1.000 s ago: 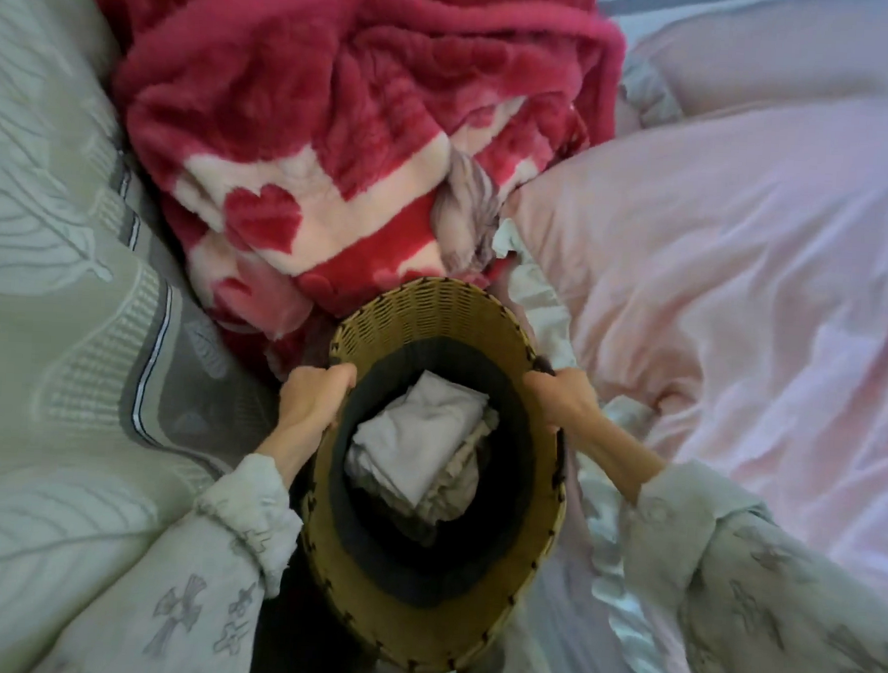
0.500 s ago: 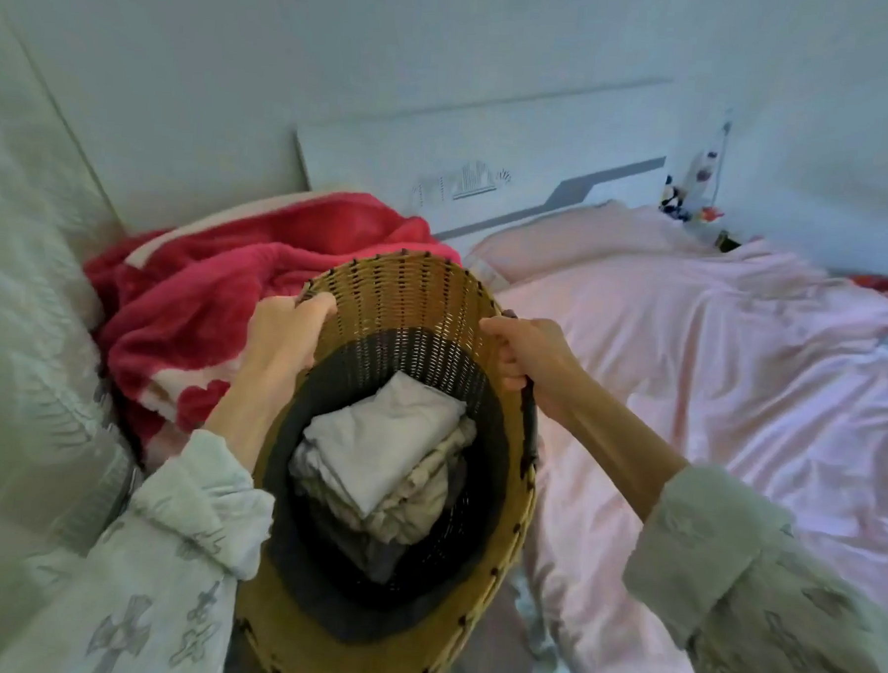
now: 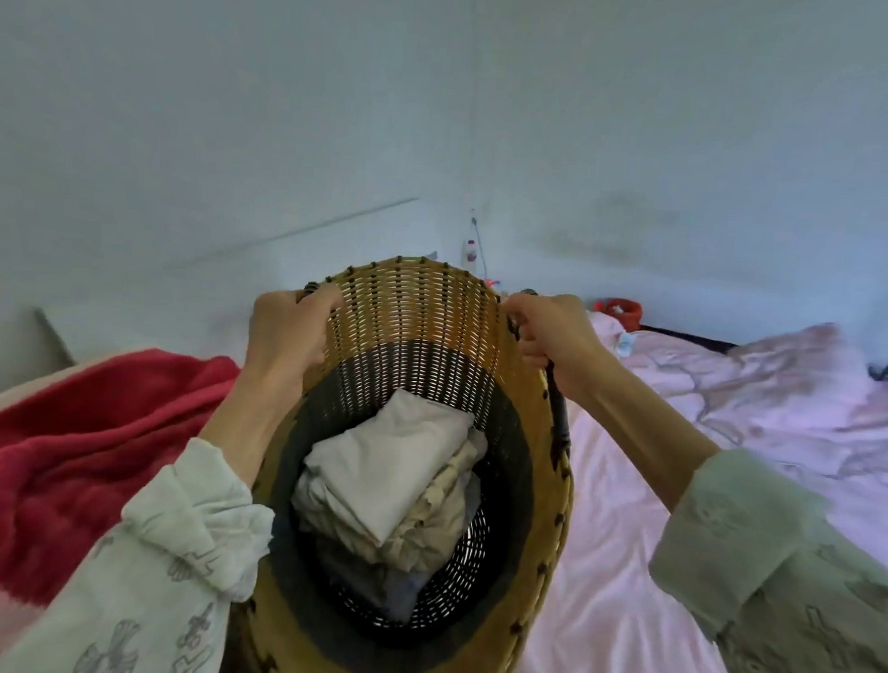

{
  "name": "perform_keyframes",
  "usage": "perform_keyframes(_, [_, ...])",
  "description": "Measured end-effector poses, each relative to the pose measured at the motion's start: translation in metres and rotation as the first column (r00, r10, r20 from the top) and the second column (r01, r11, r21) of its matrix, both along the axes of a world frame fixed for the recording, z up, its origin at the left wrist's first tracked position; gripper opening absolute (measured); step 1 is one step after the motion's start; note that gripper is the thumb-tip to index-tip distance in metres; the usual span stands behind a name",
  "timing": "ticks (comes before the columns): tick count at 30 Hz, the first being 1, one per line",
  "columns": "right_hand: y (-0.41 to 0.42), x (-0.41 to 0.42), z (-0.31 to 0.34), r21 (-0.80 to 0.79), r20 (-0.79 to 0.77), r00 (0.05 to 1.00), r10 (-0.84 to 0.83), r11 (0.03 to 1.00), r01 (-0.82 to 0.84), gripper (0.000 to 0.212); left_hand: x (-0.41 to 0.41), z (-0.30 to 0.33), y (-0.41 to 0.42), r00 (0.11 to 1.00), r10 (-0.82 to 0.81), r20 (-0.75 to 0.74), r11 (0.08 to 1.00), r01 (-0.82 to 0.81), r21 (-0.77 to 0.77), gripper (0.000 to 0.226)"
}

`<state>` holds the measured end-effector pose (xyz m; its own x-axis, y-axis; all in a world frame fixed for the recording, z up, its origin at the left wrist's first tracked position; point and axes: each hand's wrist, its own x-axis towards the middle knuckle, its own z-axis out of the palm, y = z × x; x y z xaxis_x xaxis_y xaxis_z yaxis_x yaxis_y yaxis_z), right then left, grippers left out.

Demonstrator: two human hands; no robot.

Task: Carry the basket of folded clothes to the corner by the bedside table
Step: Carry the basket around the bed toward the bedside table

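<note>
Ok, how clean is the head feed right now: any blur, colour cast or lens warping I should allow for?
Head view: cool bluish cast on the wall; wide-angle bending curves the bed edges; far clutter near the corner is soft and unreadable. Centre is sharp: basket weave, folded clothes, left hand and right hand clear; light shows through the basket's weave.

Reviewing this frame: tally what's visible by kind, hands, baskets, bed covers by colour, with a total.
Hands: 2, left hand and right hand, both gripping the basket
Wicker basket: 1, holding folded clothes
Red blanket: 1
Pink bedsheet: 1
Total: 5
</note>
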<state>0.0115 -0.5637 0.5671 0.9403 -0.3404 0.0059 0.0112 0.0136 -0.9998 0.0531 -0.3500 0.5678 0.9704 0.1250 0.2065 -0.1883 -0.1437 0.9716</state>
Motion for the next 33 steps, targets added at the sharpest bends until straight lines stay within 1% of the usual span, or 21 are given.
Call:
perform_keyframes(2, [-0.030,-0.014,0.001,-0.013,-0.012,0.993,-0.115,0.993,0.115,0.033,0.005,0.001,-0.035,0.995,-0.095,-0.010,0.995,0.095,-0.017,0.031])
perform_keyframes(3, [-0.052,-0.029,0.000,-0.021,-0.008,0.978,-0.206,0.978,0.206,0.032,0.006,0.000,-0.064,0.984,-0.177,-0.024,0.984,0.177,-0.017,0.031])
perform_keyframes(5, [-0.079,-0.048,-0.002,-0.033,-0.020,0.955,-0.296,0.955,0.295,0.032,0.007,-0.003,-0.099,0.966,-0.256,-0.023,0.967,0.256,-0.019,0.031])
perform_keyframes(8, [-0.126,-0.095,-0.007,-0.030,-0.020,0.882,-0.472,0.882,0.471,0.034,-0.005,-0.011,-0.168,0.902,-0.431,-0.039,0.902,0.430,-0.030,0.034])
perform_keyframes(10, [-0.157,-0.132,-0.011,-0.043,-0.039,0.809,-0.587,0.810,0.585,0.033,-0.023,-0.019,-0.216,0.838,-0.545,-0.041,0.839,0.543,-0.041,0.036])
perform_keyframes(13, [-0.198,-0.194,-0.014,-0.091,-0.056,0.692,-0.720,0.693,0.715,0.031,-0.062,-0.028,-0.284,0.742,-0.669,-0.051,0.743,0.667,-0.045,0.035])
perform_keyframes(14, [-0.211,-0.216,-0.015,-0.104,-0.060,0.652,-0.756,0.655,0.749,0.030,-0.078,-0.030,-0.307,0.705,-0.708,-0.050,0.707,0.705,-0.058,0.032])
perform_keyframes(16, [-0.241,-0.266,-0.016,-0.123,-0.067,0.558,-0.827,0.562,0.818,0.031,-0.118,-0.032,-0.354,0.618,-0.785,-0.044,0.620,0.782,-0.064,0.017])
perform_keyframes(17, [-0.254,-0.289,-0.016,-0.140,-0.062,0.513,-0.856,0.517,0.845,0.031,-0.138,-0.033,-0.376,0.583,-0.811,-0.047,0.585,0.808,-0.078,0.017])
perform_keyframes(18, [-0.268,-0.317,-0.017,-0.164,-0.060,0.463,-0.884,0.467,0.869,0.031,-0.162,-0.035,-0.400,0.541,-0.840,-0.047,0.543,0.835,-0.095,0.026])
perform_keyframes(19, [-0.278,-0.336,-0.017,-0.188,-0.067,0.434,-0.898,0.439,0.879,0.030,-0.177,-0.036,-0.415,0.516,-0.855,-0.051,0.519,0.850,-0.095,0.027])
perform_keyframes(20, [-0.287,-0.356,-0.018,-0.207,-0.076,0.401,-0.913,0.408,0.889,0.029,-0.194,-0.040,-0.432,0.486,-0.872,-0.054,0.489,0.868,-0.083,0.019])
perform_keyframes(21, [-0.297,-0.383,-0.020,-0.227,-0.075,0.350,-0.934,0.358,0.906,0.029,-0.218,-0.043,-0.450,0.436,-0.897,-0.075,0.441,0.895,-0.066,0.010])
perform_keyframes(24, [-0.321,-0.447,-0.024,-0.281,-0.071,0.189,-0.979,0.201,0.938,0.030,-0.273,-0.053,-0.499,0.305,-0.946,-0.107,0.316,0.943,-0.102,0.032])
perform_keyframes(25, [-0.329,-0.471,-0.027,-0.307,-0.062,0.125,-0.990,0.138,0.942,0.031,-0.298,-0.057,-0.514,0.260,-0.958,-0.119,0.272,0.957,-0.100,0.033])
perform_keyframes(27, [-0.339,-0.505,-0.029,-0.347,-0.057,0.028,-0.998,0.046,0.937,0.031,-0.335,-0.062,-0.534,0.185,-0.975,-0.122,0.199,0.974,-0.110,0.034])
perform_keyframes(29, [-0.349,-0.545,-0.033,-0.369,-0.058,-0.063,-0.996,-0.037,0.929,0.025,-0.377,-0.069,-0.556,0.102,-0.989,-0.105,0.116,0.984,-0.134,0.037])
perform_keyframes(31, [-0.358,-0.584,-0.038,-0.381,-0.072,-0.142,-0.987,-0.105,0.919,0.016,-0.417,-0.073,-0.578,0.008,-0.995,-0.097,0.022,0.990,-0.142,0.037])
perform_keyframes(33, [-0.366,-0.619,-0.043,-0.376,-0.093,-0.213,-0.973,-0.164,0.912,0.014,-0.451,-0.073,-0.598,-0.075,-0.992,-0.101,-0.060,0.989,-0.137,0.034])
